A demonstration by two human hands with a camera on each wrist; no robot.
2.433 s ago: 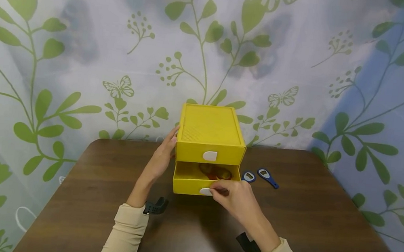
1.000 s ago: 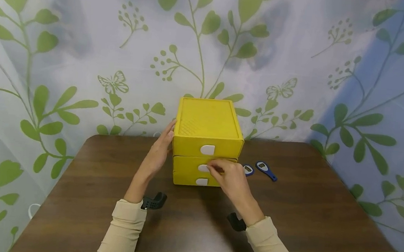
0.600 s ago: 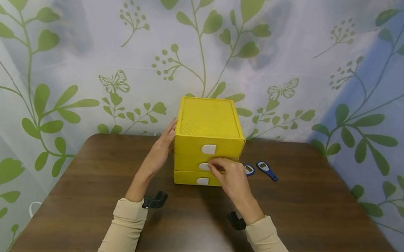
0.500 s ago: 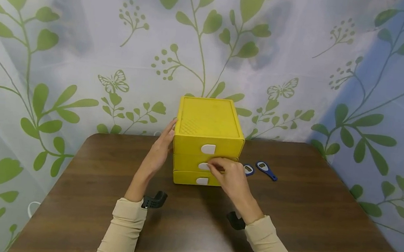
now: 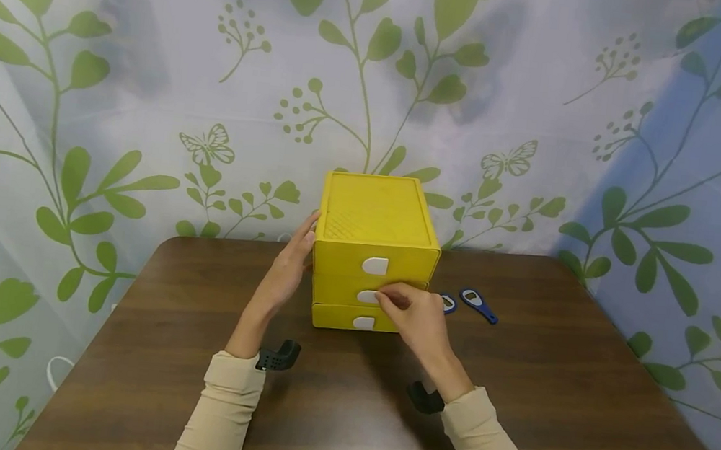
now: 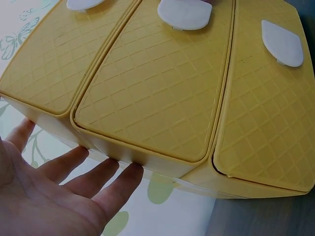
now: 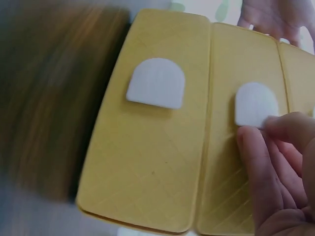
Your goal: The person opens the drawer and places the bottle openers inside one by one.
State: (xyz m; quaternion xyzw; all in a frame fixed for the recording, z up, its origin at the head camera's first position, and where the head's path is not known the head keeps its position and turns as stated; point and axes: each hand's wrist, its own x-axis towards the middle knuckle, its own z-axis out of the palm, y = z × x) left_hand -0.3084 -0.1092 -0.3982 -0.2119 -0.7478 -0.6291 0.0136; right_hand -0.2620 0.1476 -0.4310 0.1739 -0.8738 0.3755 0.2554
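A yellow drawer unit (image 5: 380,211) stands on the table, its three fronts stacked and each fitted with a white handle. My right hand (image 5: 415,319) pinches the middle drawer's handle (image 7: 255,104) between thumb and fingers. That middle drawer is pushed in, and its inside is hidden. On the other side, my left hand (image 5: 283,272) is spread, its fingertips against the unit's left wall in the left wrist view. The bottom handle (image 5: 363,323) and the top handle (image 5: 375,265) are untouched.
Right of the unit on the brown table (image 5: 547,388) lies a small blue device with a handle (image 5: 478,305) and a little display. A second blue device (image 5: 448,304) beside it is partly covered by my right hand. A patterned curtain (image 5: 249,98) hangs behind.
Earliest, the drawer below the top one stood pulled out, showing brownish and reddish things inside. My right hand has pushed it in by the handle. My left hand has stayed at the side.
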